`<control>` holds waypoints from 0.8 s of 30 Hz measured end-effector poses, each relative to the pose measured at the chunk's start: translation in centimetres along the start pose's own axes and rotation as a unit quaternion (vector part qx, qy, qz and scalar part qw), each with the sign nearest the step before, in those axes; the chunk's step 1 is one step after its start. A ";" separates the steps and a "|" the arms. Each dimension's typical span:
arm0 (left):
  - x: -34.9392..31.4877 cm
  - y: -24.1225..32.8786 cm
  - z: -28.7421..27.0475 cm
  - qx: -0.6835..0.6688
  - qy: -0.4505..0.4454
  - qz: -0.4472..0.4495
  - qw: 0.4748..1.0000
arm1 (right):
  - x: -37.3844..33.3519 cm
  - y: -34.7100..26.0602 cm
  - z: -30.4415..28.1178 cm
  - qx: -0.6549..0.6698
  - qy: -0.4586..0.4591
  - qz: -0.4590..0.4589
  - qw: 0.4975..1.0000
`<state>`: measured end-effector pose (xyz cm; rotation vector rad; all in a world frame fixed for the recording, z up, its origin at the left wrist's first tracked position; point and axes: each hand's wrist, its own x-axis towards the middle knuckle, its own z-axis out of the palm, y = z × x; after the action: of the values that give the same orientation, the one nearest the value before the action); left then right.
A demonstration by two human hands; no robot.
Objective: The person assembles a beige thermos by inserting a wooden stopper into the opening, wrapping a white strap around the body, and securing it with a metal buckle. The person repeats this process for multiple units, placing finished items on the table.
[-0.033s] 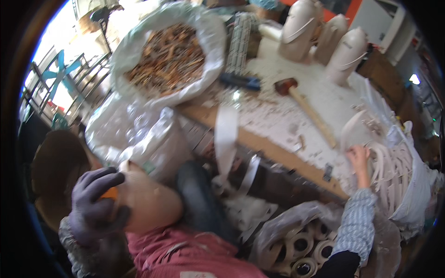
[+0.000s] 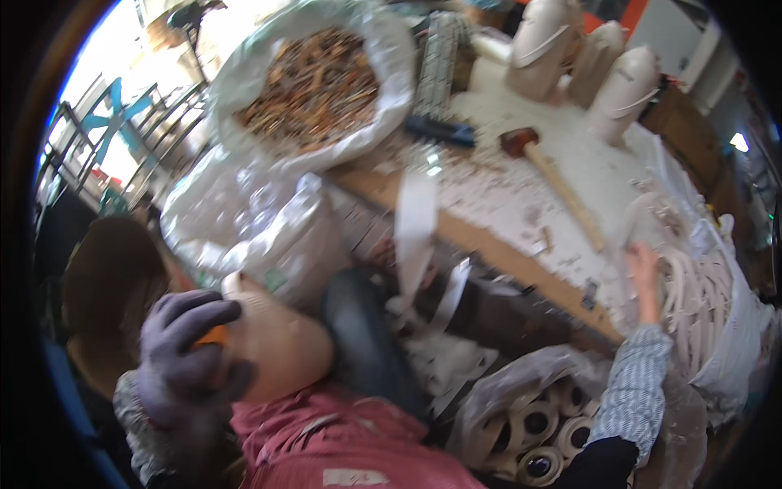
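My left hand [image 2: 189,346], in a grey-purple glove, curls round the end of a beige plastic jug body [image 2: 289,350] lying tilted across my lap. A bit of orange [image 2: 213,336] shows between the gloved fingers; its kind is unclear. On the right, my bare right hand [image 2: 645,267] reaches to a heap of pale curved plastic handles [image 2: 696,297] in a white bag [image 2: 737,338]. Its fingertips are blurred and partly hidden among the pale pieces, so I cannot make out a grip.
A hammer [image 2: 566,196] with a wooden handle lies on the white tabletop among scraps. Several beige jugs [image 2: 623,94] stand behind it. A large sack [image 2: 395,61] holds brown shavings. Below, a plastic bag [image 2: 521,371] contains round pale parts. A clear bag [image 2: 305,236] sits left of the table.
The whole view has shifted, so the scene sits further right and slightly higher. My right hand's fingers look less spread at the handles; the left hand keeps its hold.
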<state>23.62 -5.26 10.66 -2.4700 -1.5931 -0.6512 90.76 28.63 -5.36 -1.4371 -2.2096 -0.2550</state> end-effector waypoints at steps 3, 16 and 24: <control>-1.8 2.9 -0.3 0.001 0.020 0.013 1.000 | 5.8 -11.6 -0.8 0.325 0.171 0.105 0.924; -11.7 4.4 0.7 -0.039 0.043 0.060 0.996 | 0.5 -58.6 3.8 0.930 -0.278 0.136 0.196; -14.0 1.1 1.6 -0.271 0.207 -0.012 0.940 | -2.8 -62.2 1.7 0.800 -0.309 0.006 0.514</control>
<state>20.20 -16.92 3.41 -2.3950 -1.4107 -1.6789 35.34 0.36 -1.58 -0.2891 -1.4961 2.0294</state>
